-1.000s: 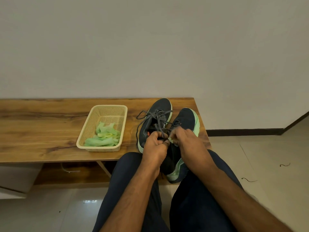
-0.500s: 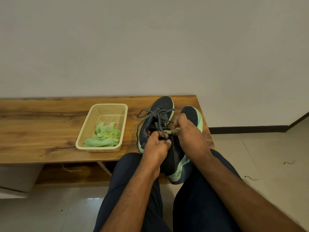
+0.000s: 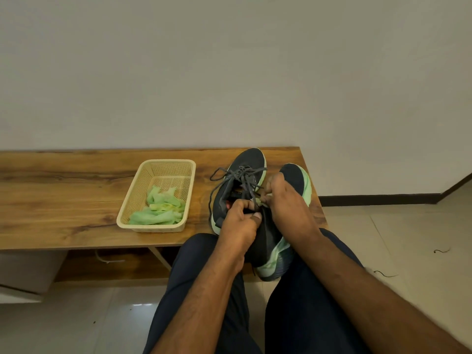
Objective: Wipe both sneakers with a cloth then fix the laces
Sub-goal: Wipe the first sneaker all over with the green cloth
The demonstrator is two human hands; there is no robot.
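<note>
I see both hands at the near sneaker (image 3: 274, 247) — left hand (image 3: 238, 223) and right hand (image 3: 286, 203) fingers curled, pinching its laces (image 3: 259, 200).

Head-worn view, facing forward-down, near bench (image 3: 76, 213)

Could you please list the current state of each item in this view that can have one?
Left sneaker: resting on the bench, laces loose and untied.
Right sneaker: held over the lap, toe up, laces being worked.
Left hand: fingers curled in a grip on the right sneaker's laces.
Right hand: pinching a lace.
Green cloth: crumpled, lying in the basket.
Basket: upright on the bench.
</note>
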